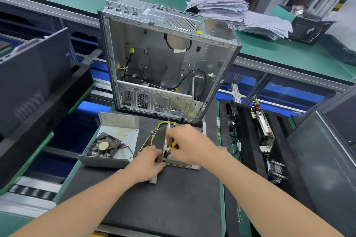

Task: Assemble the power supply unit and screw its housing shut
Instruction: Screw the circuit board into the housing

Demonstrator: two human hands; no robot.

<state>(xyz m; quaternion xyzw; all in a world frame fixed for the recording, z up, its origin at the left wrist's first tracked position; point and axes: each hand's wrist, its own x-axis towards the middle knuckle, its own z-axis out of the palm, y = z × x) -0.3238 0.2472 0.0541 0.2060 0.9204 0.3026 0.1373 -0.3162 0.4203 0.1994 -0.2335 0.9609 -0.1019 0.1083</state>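
The power supply unit [182, 166] is lying open on the black mat [163, 202] in front of the person, just before the open computer case [213, 57] that is standing upright at the mat's far edge. It is showing as a grey sheet-metal base with one thin wall rising on edge along its left side; most of the inside is being hidden by the hands. A wire bundle [152, 137] of yellow, blue and black leads, tied in places with pale ties, is looping out from the far end of that wall and trailing across the mat to the left.

The two hands are working close together over the unit, nearly touching. The left hand [149, 161] is gripping the near end of the upright wall, fingers curled round it. The right hand [187, 143] is reaching down inside the base, thumb and fingertips pinching a small yellow part [174, 143] right beside the wall; what kind of part it is cannot be told.

The housing cover [125, 136], a matching grey metal shell, is sitting apart to the left with its black fan [104, 146] facing up inside, thin wires running from the fan's corner
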